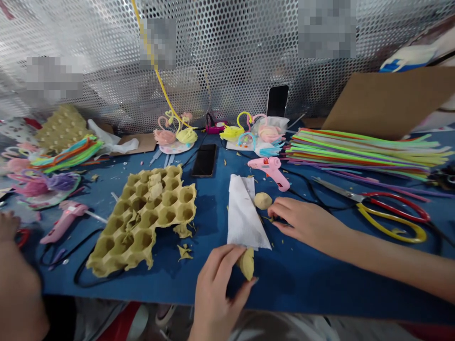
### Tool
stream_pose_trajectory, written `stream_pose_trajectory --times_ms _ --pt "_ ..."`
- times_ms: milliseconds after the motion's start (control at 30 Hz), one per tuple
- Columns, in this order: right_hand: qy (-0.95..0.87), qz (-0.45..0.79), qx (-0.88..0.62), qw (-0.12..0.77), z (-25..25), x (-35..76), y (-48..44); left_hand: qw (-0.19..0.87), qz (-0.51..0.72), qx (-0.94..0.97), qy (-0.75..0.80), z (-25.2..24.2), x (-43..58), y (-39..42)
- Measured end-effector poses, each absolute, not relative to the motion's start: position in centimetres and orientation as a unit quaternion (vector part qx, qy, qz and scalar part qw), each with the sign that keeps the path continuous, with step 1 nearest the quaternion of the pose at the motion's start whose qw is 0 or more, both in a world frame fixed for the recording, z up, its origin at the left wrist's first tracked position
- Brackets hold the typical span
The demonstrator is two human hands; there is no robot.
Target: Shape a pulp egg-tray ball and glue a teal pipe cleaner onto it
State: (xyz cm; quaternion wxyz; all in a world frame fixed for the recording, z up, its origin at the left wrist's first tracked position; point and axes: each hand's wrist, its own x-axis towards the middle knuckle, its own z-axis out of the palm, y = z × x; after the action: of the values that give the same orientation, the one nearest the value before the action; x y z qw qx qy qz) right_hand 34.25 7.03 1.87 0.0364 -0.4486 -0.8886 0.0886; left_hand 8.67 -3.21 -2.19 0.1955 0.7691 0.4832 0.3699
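Note:
My left hand (220, 279) is closed on a small yellow egg-carton piece (248, 263) at the table's near edge, just below a folded white tissue (244, 215). My right hand (302, 220) reaches in from the right and rests on the blue table (302, 274), fingers curled and pinched at a tiny scrap beside a round yellow carton cup (263, 200). A cut-up yellow egg carton (145, 218) lies to the left of the tissue.
A pink glue gun (272, 170) and a black phone (205, 160) lie beyond the tissue. Scissors (387, 213) and a pile of pipe cleaners (362, 149) are on the right. Another person's arm (17, 284) and a second glue gun (66, 220) are at left.

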Motion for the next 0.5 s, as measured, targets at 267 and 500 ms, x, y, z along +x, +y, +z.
stream_pose_trajectory --times_ms 267,500 --pt "-0.914 0.0 -0.406 0.017 2.1 34.1 7.5 0.192 0.369 0.773 0.479 -2.1 8.6 -3.3" --pt "-0.935 0.072 -0.338 0.084 7.9 29.1 9.9 0.188 0.363 0.776 0.479 -2.1 8.7 -3.2"
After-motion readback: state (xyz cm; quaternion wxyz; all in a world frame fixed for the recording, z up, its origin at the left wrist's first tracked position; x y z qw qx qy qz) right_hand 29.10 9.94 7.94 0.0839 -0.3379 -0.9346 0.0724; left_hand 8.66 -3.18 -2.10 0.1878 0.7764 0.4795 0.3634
